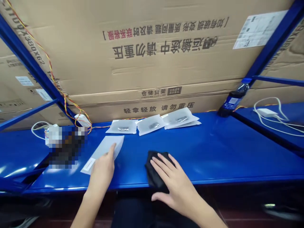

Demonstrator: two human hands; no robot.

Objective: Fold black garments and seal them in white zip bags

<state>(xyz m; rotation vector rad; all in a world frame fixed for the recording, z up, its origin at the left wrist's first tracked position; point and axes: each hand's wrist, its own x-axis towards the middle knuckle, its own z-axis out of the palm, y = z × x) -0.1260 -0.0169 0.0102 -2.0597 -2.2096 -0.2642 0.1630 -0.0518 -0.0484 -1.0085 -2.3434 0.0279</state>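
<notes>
On the blue shelf lies a frosted white zip bag with a small white label at its near end. My left hand rests over the right side of this bag, index finger stretched out along it; the other fingers are largely hidden. To the right, a folded black cloth sits near the shelf's front edge. My right hand lies flat on the cloth, fingers stretched and thumb apart. Further back are more frosted bags with dark contents: one on the left, one in the middle, and overlapping ones on the right.
Cardboard with printed text stands behind the shelf. A dark drink bottle leans by the right blue post. White adapters and cables lie at both sides. Red and yellow wires run down the left post, beside a blurred patch.
</notes>
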